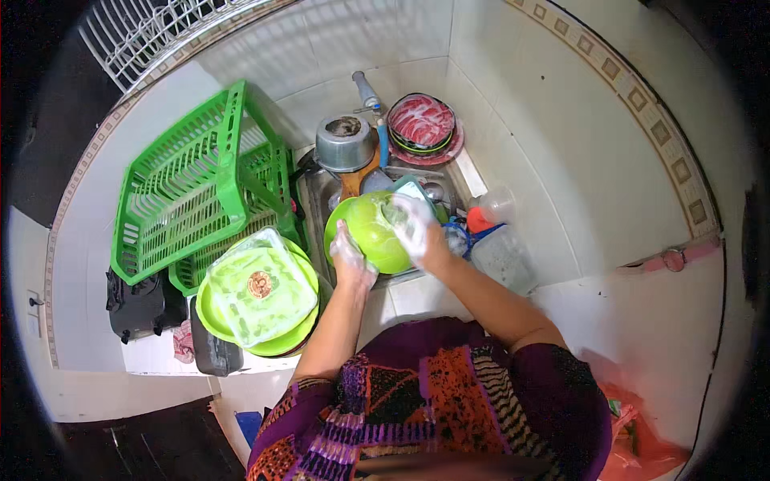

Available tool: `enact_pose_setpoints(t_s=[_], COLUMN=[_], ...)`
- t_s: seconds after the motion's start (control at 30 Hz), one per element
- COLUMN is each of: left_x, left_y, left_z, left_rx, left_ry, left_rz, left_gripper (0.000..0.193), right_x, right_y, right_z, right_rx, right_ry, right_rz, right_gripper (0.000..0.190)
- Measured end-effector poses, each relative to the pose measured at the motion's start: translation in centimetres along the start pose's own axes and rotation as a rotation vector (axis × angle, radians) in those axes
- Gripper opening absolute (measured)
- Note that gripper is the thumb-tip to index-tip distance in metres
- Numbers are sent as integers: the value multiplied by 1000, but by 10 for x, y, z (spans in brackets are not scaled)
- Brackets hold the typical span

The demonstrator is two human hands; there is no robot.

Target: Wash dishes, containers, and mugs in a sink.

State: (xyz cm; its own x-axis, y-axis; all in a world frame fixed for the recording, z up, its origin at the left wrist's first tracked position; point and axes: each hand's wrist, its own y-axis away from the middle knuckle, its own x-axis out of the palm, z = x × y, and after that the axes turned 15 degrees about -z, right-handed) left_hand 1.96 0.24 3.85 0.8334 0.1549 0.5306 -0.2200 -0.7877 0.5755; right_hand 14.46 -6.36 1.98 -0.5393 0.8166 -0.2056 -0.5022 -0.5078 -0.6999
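Observation:
A lime-green plastic bowl (373, 231) is held over the sink, its rounded outside facing up. My left hand (352, 258), coated in white suds, grips its near left rim. Against the bowl's right side presses my right hand (424, 234), also foamy and slightly blurred. Under its fingers shows a greyish, sudsy scrubbing pad (397, 213), mostly hidden. Below and around the bowl, the metal sink (448, 174) holds a wooden utensil (354, 183), a pale teal container (412, 187) and other dishes, partly covered by my hands.
A metal pot (344, 144) stands upside down beside the faucet (366, 90). Red-patterned plates (424, 123) are stacked behind. Left are a green dish rack (180, 192) and green plates under a soapy clear lid (258, 288). Clear containers (502, 258) sit right of the sink.

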Motion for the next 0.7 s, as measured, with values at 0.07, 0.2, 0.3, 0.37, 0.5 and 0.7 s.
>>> enact_pose_setpoints(t_s=[0.07,0.2,0.3,0.37,0.5,0.7], left_x=[-4,-8,-4,-12,-3,-5], left_y=[-2,-6,3,-8,0,-8], left_z=[6,10,2,7,12,30], left_rx=[43,81,27,70,105,369], left_ry=[-16,57,37,5,-41,-419], left_rz=[-46,15,27,38,119,118], left_gripper=[38,37,37,37,34,30], right_x=[9,12,-14,-11,10,17], right_y=[-4,-6,10,21,32,-40], right_z=[-19,10,-24,-30,-97,-80], right_rx=[94,11,-271,-103,364,710], right_ry=[98,91,55,25,-15,-282], right_rz=[85,91,69,-22,-407,270], right_gripper=[35,26,32,31,25,27])
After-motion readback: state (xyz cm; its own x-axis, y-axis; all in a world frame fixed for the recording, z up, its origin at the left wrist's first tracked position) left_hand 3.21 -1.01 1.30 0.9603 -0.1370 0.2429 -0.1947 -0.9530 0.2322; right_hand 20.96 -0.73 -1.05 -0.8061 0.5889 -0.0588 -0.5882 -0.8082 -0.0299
